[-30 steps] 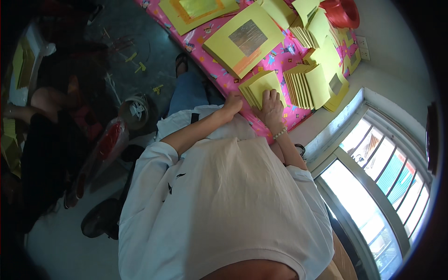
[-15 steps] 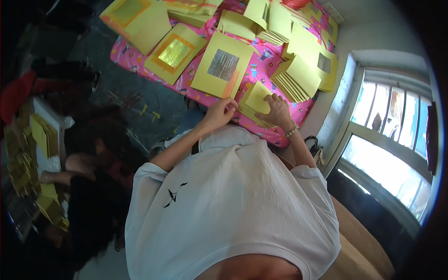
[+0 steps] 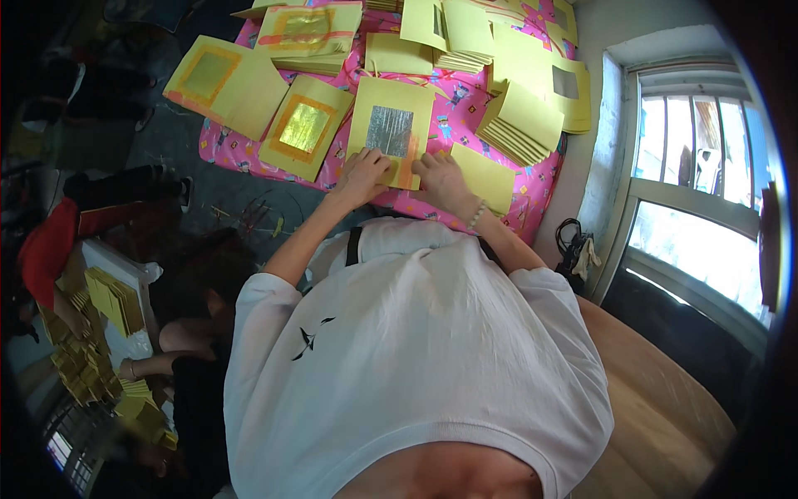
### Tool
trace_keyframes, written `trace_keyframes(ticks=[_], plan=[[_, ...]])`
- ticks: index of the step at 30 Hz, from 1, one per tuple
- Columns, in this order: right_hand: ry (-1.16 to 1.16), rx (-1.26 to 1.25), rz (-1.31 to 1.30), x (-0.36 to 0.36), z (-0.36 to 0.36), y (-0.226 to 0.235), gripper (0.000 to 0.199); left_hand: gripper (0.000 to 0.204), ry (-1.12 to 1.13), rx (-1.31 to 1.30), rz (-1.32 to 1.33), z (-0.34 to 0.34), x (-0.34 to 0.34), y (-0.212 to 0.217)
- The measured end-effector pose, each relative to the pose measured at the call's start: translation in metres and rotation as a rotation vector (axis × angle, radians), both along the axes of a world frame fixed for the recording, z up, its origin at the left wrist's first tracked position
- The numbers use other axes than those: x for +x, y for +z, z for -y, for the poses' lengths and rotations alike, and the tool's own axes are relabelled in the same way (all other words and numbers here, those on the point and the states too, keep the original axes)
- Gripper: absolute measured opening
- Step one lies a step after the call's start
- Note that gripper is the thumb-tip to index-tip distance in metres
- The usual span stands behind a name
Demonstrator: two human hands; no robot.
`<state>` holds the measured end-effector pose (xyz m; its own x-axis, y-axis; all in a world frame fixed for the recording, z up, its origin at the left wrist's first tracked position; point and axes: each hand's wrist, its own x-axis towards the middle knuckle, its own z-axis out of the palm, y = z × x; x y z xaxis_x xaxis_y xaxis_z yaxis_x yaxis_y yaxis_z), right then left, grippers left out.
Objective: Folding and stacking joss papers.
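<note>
Both hands were down flat on the near edge of the yellow sheet with the silver foil square (image 3: 389,133), which lay on the pink patterned cloth (image 3: 465,204) straight ahead of the person. The left hand (image 3: 366,173) pressed on the sheet's near-left corner, the right hand (image 3: 442,179) just beside it on the near-right, w/ an orange strip (image 3: 407,170) showing between them along that near edge. The sheet's long axis ran away from the person, near to far, so it stretched off beyond the fingertips; both hands were about equally close, touching it. Fingers looked spread and flat, pressing rather than pinching, though at this res. I couldn't swear nothing was nipped under a thumb. Left of it lay a yellow sheet with gold foil (image 3: 304,126), tilted, close by but not touching the hands. To the right and farther off stood a stack of plain yellow sheets (image 3: 524,125), and a single plain yellow sheet (image 3: 489,176) lay just right of the right hand. No boxes or trays on the cloth, only loose sheets and piles. Down on the left another person sat among smaller yellow paper piles (image 3: 112,299), well apart.
</note>
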<state>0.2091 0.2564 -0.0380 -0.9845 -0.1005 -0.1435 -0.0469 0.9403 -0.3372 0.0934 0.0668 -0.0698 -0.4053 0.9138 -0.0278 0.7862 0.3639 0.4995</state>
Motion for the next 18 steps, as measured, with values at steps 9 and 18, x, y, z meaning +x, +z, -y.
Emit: trace_keyframes(ticks=[9,18], plan=[[0.013,-0.118,0.035,-0.005,-0.006,-0.023,0.032,0.025,-0.022,0.082,0.285,0.000,-0.028,-0.011],[0.027,-0.280,0.084,-0.013,-0.018,-0.022,0.017,0.026,-0.038,-0.021,0.518,-0.008,-0.046,-0.017]])
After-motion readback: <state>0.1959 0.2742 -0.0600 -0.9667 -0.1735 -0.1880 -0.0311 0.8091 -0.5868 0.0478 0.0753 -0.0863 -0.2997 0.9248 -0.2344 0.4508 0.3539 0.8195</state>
